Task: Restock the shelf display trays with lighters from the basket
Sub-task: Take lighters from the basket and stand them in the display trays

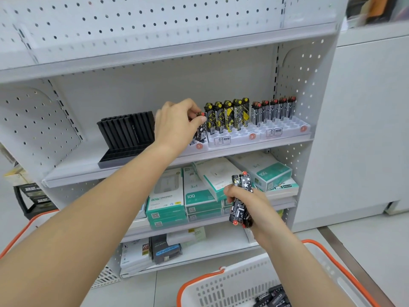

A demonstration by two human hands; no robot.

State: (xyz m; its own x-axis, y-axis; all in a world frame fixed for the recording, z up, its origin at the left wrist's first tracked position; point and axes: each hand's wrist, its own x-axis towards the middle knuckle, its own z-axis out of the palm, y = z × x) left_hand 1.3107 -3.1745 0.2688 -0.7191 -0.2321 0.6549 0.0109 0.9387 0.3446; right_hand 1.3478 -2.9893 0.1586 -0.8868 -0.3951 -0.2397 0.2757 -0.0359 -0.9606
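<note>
White display trays [285, 134] stand on the middle shelf, with yellow-and-black lighters [230, 114] in one and black-and-white red-capped lighters [274, 110] in the right one. My left hand [177, 122] pinches the red cap of a black patterned lighter [201, 129] standing in the leftmost tray [199, 146]. My right hand [245, 202] grips a bundle of several black-and-white lighters [240, 196] in front of the lower shelf. The white basket [232, 282] with orange rim sits at the bottom right, with more dark lighters [274, 298] inside.
A black slotted rack [126, 134] stands left of the trays. Green and white boxes [168, 200] fill the shelf below, more packages [152, 251] lie under that. A second orange-rimmed basket [24, 227] is at the left. A white counter [365, 129] stands on the right.
</note>
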